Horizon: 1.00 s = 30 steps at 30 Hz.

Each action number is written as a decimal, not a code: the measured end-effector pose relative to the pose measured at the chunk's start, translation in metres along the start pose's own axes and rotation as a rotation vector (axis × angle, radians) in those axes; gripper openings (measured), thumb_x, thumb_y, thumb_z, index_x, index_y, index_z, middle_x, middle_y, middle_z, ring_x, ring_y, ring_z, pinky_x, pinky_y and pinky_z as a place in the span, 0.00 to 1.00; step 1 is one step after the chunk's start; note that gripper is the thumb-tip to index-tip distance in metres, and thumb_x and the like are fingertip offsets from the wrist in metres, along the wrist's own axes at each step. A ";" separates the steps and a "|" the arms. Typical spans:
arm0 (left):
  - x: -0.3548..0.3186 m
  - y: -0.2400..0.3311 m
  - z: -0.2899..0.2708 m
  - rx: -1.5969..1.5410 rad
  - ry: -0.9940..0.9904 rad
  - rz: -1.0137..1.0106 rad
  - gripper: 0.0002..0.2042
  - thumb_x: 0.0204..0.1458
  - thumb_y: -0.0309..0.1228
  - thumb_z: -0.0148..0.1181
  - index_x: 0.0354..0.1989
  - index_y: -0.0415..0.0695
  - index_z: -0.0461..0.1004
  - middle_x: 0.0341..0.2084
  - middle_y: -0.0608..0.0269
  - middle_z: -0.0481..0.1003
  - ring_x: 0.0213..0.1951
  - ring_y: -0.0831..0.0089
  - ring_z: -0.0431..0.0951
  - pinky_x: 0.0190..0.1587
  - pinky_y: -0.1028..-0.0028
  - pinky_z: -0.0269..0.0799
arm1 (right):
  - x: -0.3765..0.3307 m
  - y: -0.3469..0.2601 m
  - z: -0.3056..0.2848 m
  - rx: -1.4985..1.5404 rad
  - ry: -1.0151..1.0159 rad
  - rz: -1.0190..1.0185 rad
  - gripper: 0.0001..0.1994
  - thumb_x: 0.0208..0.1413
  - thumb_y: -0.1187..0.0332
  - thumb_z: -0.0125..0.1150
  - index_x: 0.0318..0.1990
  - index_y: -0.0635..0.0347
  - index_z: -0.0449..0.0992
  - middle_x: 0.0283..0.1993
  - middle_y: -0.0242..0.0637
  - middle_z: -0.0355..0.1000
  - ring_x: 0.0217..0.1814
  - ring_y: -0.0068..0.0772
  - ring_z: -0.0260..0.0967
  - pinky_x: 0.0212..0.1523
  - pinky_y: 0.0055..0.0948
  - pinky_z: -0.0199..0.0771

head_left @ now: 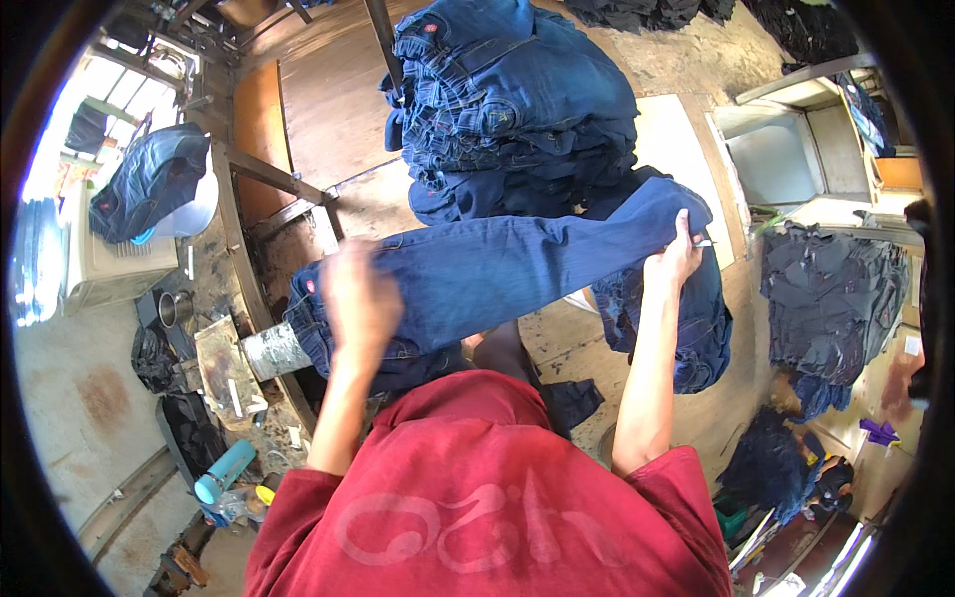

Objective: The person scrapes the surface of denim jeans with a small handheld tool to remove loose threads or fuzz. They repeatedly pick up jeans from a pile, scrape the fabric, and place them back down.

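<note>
A pair of dark blue jeans stretches across in front of me. Its waist end at the left is by a pale, worn cylinder that sticks out from a wooden frame. My right hand grips the jeans near the hem at the far right, and a small whitish thing shows by its fingers, too small to name. Over the waist end is my left hand, smeared by motion, so its fingers and any hold cannot be made out. More folded denim hangs below my right hand.
A tall stack of folded jeans stands just beyond. Dark garments are piled at the right. On the left are a metal cup, a turquoise bottle and a dark garment on a white bucket.
</note>
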<state>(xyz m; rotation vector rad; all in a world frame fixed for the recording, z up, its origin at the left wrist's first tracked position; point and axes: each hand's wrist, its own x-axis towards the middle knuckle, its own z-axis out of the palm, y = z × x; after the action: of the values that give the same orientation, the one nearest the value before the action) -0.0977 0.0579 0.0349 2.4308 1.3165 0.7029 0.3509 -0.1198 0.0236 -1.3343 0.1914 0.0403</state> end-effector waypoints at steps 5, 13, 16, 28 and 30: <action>-0.031 0.117 0.124 -0.040 -0.547 0.499 0.44 0.53 0.53 0.73 0.76 0.43 0.67 0.80 0.49 0.59 0.83 0.48 0.52 0.81 0.35 0.43 | -0.004 -0.047 0.007 0.008 0.115 -0.128 0.18 0.57 0.71 0.83 0.35 0.52 0.71 0.38 0.30 0.78 0.38 0.27 0.73 0.45 0.34 0.77; -0.063 0.146 0.167 0.295 -0.446 0.594 0.38 0.62 0.44 0.55 0.80 0.38 0.62 0.84 0.45 0.51 0.85 0.47 0.46 0.82 0.34 0.39 | -0.156 -0.116 0.081 -0.230 -0.302 -0.560 0.11 0.66 0.68 0.77 0.43 0.64 0.79 0.44 0.38 0.81 0.40 0.23 0.74 0.45 0.34 0.78; -0.077 0.152 0.167 0.250 -0.422 0.577 0.33 0.63 0.42 0.53 0.74 0.35 0.70 0.81 0.45 0.57 0.84 0.47 0.48 0.82 0.35 0.42 | -0.273 -0.051 0.104 -0.300 -0.783 -0.553 0.07 0.65 0.70 0.76 0.42 0.58 0.82 0.37 0.28 0.79 0.33 0.19 0.72 0.35 0.29 0.72; -0.101 0.152 0.214 0.210 -0.634 0.574 0.29 0.62 0.44 0.59 0.66 0.37 0.79 0.76 0.48 0.67 0.82 0.50 0.54 0.83 0.37 0.44 | -0.345 0.020 0.117 -0.538 -1.607 -0.955 0.05 0.48 0.78 0.67 0.31 0.57 0.78 0.49 0.36 0.84 0.35 0.44 0.82 0.35 0.42 0.83; -0.091 0.151 0.213 0.199 -0.764 0.594 0.28 0.62 0.44 0.60 0.65 0.37 0.80 0.75 0.48 0.69 0.82 0.50 0.55 0.83 0.37 0.44 | -0.299 -0.045 0.127 -0.593 -1.447 -0.931 0.06 0.46 0.79 0.67 0.30 0.58 0.77 0.45 0.39 0.84 0.31 0.43 0.81 0.29 0.40 0.79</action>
<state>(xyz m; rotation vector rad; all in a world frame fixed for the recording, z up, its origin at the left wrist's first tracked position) 0.0816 -0.1049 -0.0987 2.8127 0.3812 -0.2792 0.0781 0.0165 0.1430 -1.5398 -1.7593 0.2712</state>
